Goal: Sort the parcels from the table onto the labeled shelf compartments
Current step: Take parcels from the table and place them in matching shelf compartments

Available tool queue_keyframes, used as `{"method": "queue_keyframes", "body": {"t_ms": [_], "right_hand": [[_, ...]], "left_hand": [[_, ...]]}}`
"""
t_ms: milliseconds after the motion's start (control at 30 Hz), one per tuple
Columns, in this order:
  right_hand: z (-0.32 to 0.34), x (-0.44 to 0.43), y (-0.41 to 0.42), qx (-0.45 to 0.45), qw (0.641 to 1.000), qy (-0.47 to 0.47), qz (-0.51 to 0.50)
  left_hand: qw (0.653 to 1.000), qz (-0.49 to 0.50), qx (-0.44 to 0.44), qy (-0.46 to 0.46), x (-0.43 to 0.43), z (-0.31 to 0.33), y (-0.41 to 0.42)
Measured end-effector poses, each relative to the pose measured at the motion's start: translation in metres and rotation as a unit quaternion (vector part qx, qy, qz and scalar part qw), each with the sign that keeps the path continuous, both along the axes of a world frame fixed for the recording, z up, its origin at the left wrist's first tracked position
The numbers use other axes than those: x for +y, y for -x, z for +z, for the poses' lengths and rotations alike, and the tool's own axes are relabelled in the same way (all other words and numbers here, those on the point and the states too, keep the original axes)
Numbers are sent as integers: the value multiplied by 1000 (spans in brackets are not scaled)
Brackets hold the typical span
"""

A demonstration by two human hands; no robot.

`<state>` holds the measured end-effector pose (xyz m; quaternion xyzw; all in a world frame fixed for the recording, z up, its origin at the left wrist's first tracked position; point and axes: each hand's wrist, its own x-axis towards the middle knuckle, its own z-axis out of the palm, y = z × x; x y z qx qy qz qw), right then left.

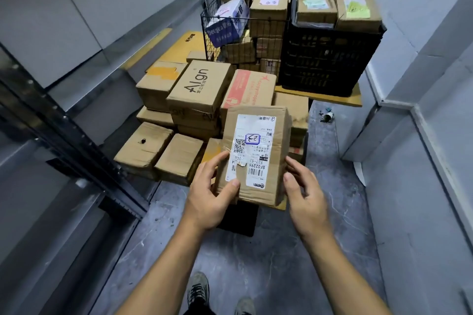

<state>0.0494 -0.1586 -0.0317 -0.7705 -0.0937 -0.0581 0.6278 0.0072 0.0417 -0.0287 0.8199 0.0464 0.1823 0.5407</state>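
Note:
A small cardboard parcel (pixel 275 181) with a white shipping label and a handwritten blue-framed number is held up in front of me. My left hand (pixel 212 192) grips its lower left edge, thumb on the label. My right hand (pixel 304 197) touches its right side with fingers spread along the edge. Behind it, many brown parcels (pixel 199 89) are stacked on a low wooden table (pixel 332 98). Grey shelf boards (pixel 76 33) on a dark metal frame run along the left; no compartment labels are readable.
A wire basket (pixel 212 33) and a black plastic crate (pixel 325 59) full of boxes stand at the back of the table. A white wall and pillar close the right side. Grey floor lies beneath me, with my shoes (pixel 198 291) at the bottom.

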Motion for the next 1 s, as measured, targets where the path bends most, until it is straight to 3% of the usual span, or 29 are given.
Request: {"method": "queue_keyframes", "body": {"t_ms": [233, 433, 733, 1000], "right_hand": [[-1, 37, 20, 69, 993, 11, 93], [-4, 79, 36, 112, 977, 20, 180], [2, 165, 80, 116, 955, 37, 271], [8, 248, 188, 107, 924, 28, 366]], "left_hand": [[993, 82, 20, -77, 10, -3, 37], [983, 159, 37, -87, 35, -10, 80], [955, 283, 31, -85, 88, -5, 167], [918, 385, 53, -78, 131, 9, 297]]}}
